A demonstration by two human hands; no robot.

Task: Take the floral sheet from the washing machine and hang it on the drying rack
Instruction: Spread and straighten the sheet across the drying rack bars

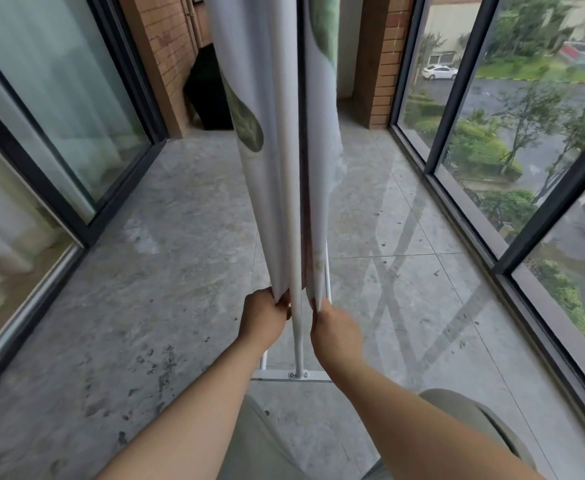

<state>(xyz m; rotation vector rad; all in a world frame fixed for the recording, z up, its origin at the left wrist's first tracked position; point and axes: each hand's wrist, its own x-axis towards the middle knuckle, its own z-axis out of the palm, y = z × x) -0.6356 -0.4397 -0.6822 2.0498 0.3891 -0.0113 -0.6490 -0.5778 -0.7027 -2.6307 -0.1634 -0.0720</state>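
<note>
Sheet (270, 174) draped over rack (296, 327)

Soft daylight enters through the windows (513, 133) at right; floor (405, 237) reflects glare; wide-angle edges bend.

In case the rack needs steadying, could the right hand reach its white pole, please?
Probably yes: the pole is bare just beside the right hand, though that hand grips the sheet and must release it.

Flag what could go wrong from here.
1. The left hand and right hand pinch the lower hems of the white, green-printed fabric sheet; an uneven tug could slide it off the white metal drying rack.
2. The hems hang low; released, they might brush the dark spots on the grey stone floor.
3. Hard pulling might tip the slim rack.
</note>
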